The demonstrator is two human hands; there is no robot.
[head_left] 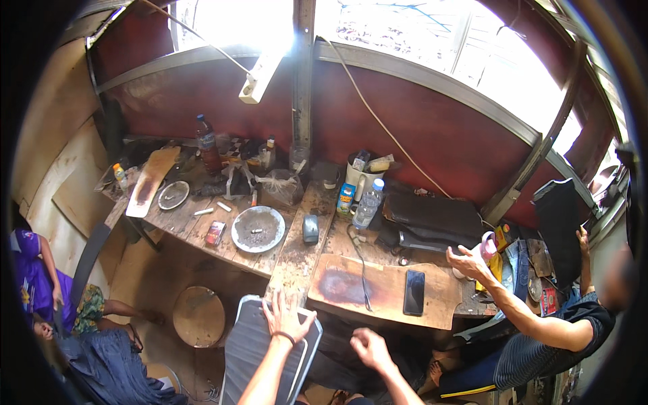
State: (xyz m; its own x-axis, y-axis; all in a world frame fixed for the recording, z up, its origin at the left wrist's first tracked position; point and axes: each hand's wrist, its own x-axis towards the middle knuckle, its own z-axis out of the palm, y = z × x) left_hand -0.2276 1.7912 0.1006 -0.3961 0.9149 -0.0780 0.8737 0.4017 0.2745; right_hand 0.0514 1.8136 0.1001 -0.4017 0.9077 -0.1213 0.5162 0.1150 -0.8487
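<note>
My left hand [289,318] lies flat with fingers spread on a dark grey ribbed panel [253,354]. This panel has a pale bluish rim and leans against the near edge of the wooden workbench [290,260]. A thin whitish line runs along its right side, close to my wrist. My right hand [371,349] hovers apart from the panel, to its right, over dark material. Its fingers are curled in, and whatever they may hold is too small or hidden to make out.
A phone [414,293] lies on a stained board [337,283]. Beyond are a computer mouse [310,229], a round ashtray plate [258,229] and a water bottle [368,204]. At right, a co-worker reaches across with a pink ring-shaped item [488,246]. Another person sits left, near a round stool [198,316].
</note>
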